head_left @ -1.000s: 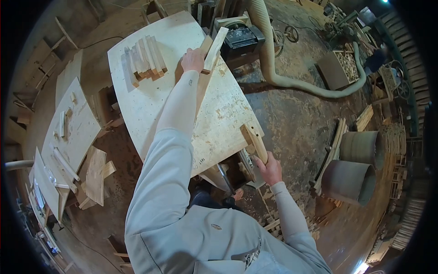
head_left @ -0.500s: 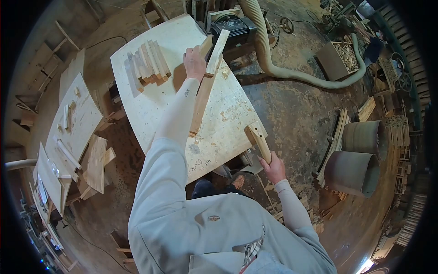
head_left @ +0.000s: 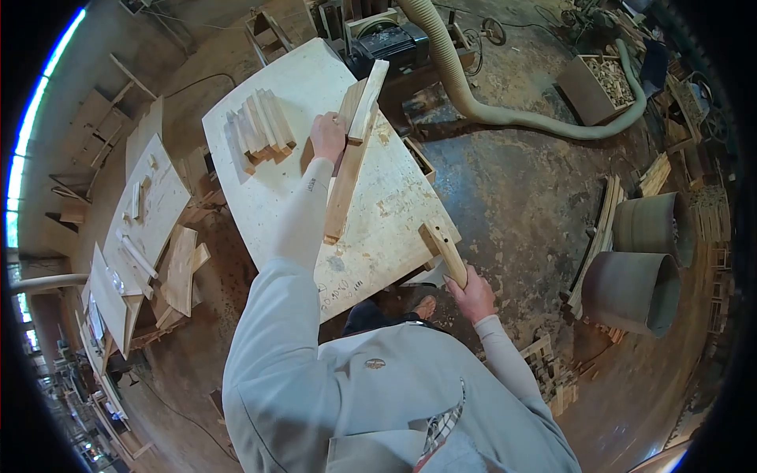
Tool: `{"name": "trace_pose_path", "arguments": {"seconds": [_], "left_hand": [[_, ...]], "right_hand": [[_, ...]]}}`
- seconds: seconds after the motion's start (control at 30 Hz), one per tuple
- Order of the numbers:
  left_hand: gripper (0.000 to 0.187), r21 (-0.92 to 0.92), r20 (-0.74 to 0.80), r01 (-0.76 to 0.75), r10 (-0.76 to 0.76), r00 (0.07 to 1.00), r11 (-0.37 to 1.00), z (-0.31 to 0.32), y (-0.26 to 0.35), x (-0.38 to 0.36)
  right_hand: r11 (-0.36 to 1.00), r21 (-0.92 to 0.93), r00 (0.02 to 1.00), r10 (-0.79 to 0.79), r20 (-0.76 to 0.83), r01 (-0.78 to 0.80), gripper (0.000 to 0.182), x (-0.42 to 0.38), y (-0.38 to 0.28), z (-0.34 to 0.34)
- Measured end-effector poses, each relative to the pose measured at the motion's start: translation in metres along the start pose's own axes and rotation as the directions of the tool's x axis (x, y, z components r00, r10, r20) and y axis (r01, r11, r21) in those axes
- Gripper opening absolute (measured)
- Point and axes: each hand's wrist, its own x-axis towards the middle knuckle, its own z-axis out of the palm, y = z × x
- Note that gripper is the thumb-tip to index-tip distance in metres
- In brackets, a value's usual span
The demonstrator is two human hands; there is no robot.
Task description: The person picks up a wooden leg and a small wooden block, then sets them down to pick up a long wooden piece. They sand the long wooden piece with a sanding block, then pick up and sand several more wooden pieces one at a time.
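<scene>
My right hand [head_left: 473, 296] is gripping drilled wooden bar [head_left: 449, 255] at plywood tabletop's [head_left: 394, 206] corner; left hand [head_left: 327, 138] touching wooden strips [head_left: 368, 102], grip unclear.

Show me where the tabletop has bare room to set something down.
On the tabletop: one bare patch between the stacked sticks, the left forearm and the left edge; another between the long plank and the right edge. Crowded: around the left hand and pale stick.

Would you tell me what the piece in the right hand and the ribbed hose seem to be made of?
The piece in the right hand looks like wood, seemingly unvarnished: tan and dull. The ribbed hose is probably flexible plastic, matte beige, given its rings and bends.
</scene>
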Motion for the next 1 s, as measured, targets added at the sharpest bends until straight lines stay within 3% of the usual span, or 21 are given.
{"name": "trace_pose_path", "arguments": {"seconds": [0.37, 0.43, 0.57, 1.0], "left_hand": [[0.025, -0.197, 0.127, 0.175, -0.152, 0.980, 0.965, 0.019, -0.003, 0.040], [0.031, -0.135, 0.092, 0.101, -0.089, 0.992, 0.986, 0.017, 0.003, 0.043], [0.031, -0.160, 0.101, 0.173, -0.158, 0.982, 0.972, 0.020, 0.005, 0.045], [0.031, -0.153, -0.005, 0.104, -0.106, 0.994, 0.983, 0.020, 0.013, 0.043]], "right_hand": [[0.999, -0.025, 1.000, 0.023, 0.020, -0.023, 0.048, 0.003, 0.004, 0.004], [1.000, -0.026, 1.000, -0.012, -0.008, 0.012, 0.047, 0.006, 0.007, 0.008], [0.999, -0.036, 1.000, -0.002, -0.003, 0.002, 0.046, 0.008, 0.008, 0.013], [0.998, -0.013, 0.994, -0.064, -0.084, 0.063, 0.042, 0.017, 0.030, 0.042]]}}
